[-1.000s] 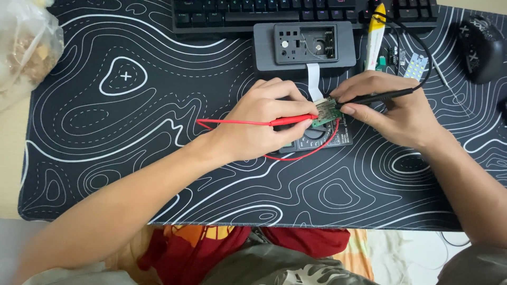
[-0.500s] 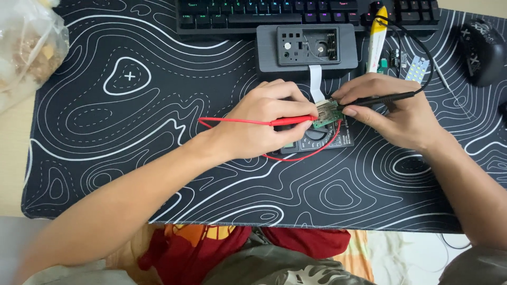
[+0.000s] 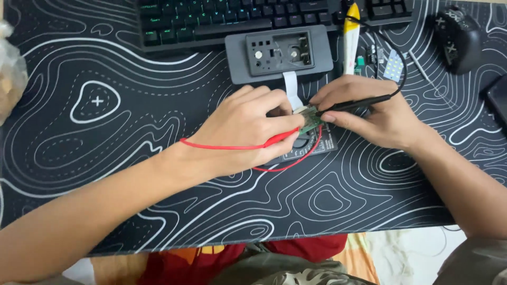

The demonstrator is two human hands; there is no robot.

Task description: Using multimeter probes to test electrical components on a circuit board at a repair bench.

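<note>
My left hand (image 3: pixel 245 129) pinches a red test probe (image 3: pixel 280 139) whose red wire (image 3: pixel 222 146) trails left over my wrist and loops under the hand. The probe tip rests on a small green circuit board (image 3: pixel 310 119). From the right, my right hand (image 3: pixel 377 113) grips a black test probe (image 3: pixel 356 104) with its tip on the same board. The board sits over a dark meter (image 3: pixel 317 145) that is mostly hidden under my fingers. A white ribbon strip (image 3: pixel 291 87) runs from the board toward a grey device housing (image 3: pixel 279 53).
A black desk mat (image 3: pixel 105 105) with white contour lines covers the desk. A dark keyboard (image 3: pixel 222 21) lies along the far edge, a black mouse (image 3: pixel 458 37) at the far right. A yellow-tipped white tool (image 3: pixel 351 37) and small loose boards (image 3: pixel 388 63) lie behind my right hand. A clear bag (image 3: pixel 8 79) sits at left.
Both hands stay on the board with the probes. The view has shifted slightly, with the keyboard and housing sitting a little lower in frame.
</note>
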